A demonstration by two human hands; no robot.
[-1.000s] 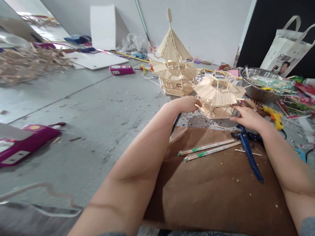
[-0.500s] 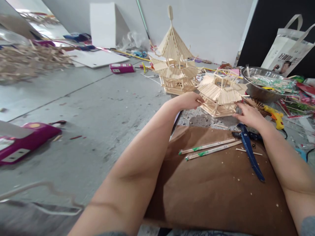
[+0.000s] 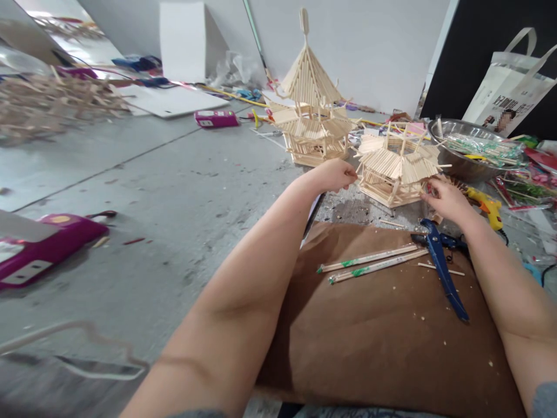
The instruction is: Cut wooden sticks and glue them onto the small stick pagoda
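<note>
While two bare forearms stretch up from the bottom of the frame, both hands sit at the sides of a smaller stick pavilion [image 3: 398, 168], right of centre in the upper half. It stands upright on the grey floor [image 3: 174, 188], its roof of sloping panels ringing an opening edged with short posts.

The left hand [image 3: 334, 175] is at the pavilion's left edge, fingers curled in, thumb and forefinger nearly together; whether they pinch a stick end I cannot tell. The right hand [image 3: 449, 200] is at the right-hand corner — thumb and forefinger slightly apart, the other fingers bent — and how firm a hold it has, if any, cannot be told.

Just behind and to the left rises a taller stick tower [image 3: 310, 87] with a pointed roof. Below the hands, across the lower right, spreads a brown surface [image 3: 369, 348] bearing wrapped chopsticks [image 3: 379, 268], a thin loose stick [image 3: 440, 269] and blue-handled shears [image 3: 444, 276]. Near the right wrist lies a yellow glue gun [image 3: 492, 210]; above it, at upper right, are a metal bowl [image 3: 463, 169] of wrapped sticks and a white bag [image 3: 491, 87]. Purple boxes show at lower left [image 3: 54, 247] and upper centre-left, with a blurred stick heap [image 3: 56, 110] at upper left.
</note>
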